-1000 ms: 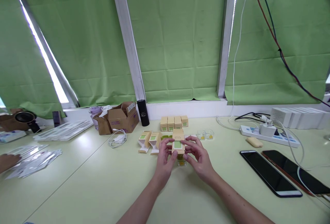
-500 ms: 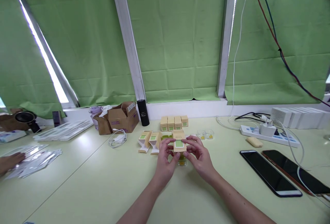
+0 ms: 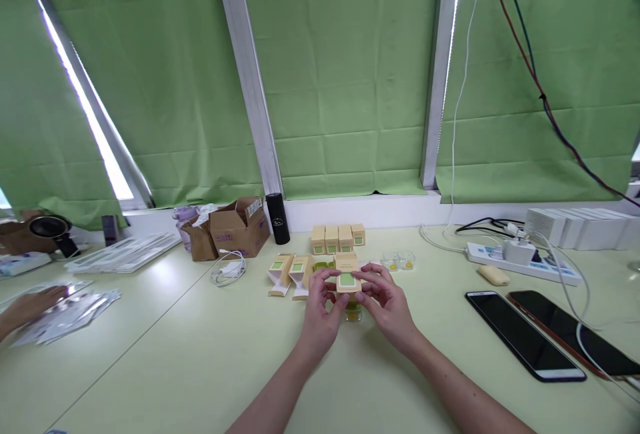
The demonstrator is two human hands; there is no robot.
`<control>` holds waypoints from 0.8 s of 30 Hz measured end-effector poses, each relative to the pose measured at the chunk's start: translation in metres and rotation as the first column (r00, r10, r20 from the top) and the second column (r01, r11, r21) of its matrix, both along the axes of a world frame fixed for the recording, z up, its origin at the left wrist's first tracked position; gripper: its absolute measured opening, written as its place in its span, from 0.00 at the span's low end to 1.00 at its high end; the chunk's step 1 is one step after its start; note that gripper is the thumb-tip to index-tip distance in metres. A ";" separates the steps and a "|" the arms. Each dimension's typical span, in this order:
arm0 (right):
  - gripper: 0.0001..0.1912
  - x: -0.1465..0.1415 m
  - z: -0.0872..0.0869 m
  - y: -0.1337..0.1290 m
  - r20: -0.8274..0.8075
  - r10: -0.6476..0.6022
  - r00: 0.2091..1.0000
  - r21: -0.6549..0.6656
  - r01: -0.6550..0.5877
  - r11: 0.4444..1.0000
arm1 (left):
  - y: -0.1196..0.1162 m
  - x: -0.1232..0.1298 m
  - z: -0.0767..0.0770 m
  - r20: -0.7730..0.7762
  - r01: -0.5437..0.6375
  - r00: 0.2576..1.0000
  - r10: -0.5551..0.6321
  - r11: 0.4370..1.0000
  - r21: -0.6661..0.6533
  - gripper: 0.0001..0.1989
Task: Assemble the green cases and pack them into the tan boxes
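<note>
Between my two hands is a small tan box with a green-windowed label facing up. My left hand grips its left side and my right hand its right side, fingertips pressed on the edges. Just below the box a small clear jar with yellow-green contents shows on the table, partly hidden by the box. Two tan boxes with flaps out, one and another, lie left of my hands. Behind stand several closed tan boxes. Clear jars sit behind my right hand.
A cardboard box, a black cylinder and a white cable are back left. At right lie two phones, a power strip and white boxes. Another person's hand rests over plastic sleeves at far left.
The other person's hand at far left has moved right over the sleeves. My hands and the box between them have hardly moved.
</note>
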State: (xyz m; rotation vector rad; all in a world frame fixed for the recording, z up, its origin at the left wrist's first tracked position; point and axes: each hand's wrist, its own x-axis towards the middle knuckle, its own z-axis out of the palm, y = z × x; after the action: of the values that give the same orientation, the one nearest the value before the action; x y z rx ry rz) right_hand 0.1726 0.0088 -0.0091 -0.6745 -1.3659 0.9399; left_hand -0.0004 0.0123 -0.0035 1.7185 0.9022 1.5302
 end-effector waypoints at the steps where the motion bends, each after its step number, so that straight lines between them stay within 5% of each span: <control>1: 0.18 0.000 -0.001 0.000 -0.001 0.002 1.000 0.000 -0.002 1.000 | 0.000 0.000 0.000 -0.001 -0.005 1.000 0.005 1.000 -0.002 0.19; 16: 0.16 -0.001 0.001 -0.001 0.008 -0.015 1.000 -0.014 0.015 1.000 | 0.001 0.001 0.000 -0.004 -0.058 0.998 0.059 0.997 0.045 0.16; 24: 0.19 0.000 0.006 -0.008 0.185 -0.120 0.976 0.107 0.101 0.989 | -0.008 -0.001 0.003 -0.100 -0.080 0.991 0.093 0.989 0.122 0.19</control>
State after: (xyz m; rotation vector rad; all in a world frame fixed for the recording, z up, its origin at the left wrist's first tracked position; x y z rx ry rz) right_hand 0.1726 0.0004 -0.0034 -0.7736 -1.5162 0.7296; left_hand -0.0017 0.0044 -0.0001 1.8811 0.9683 1.5896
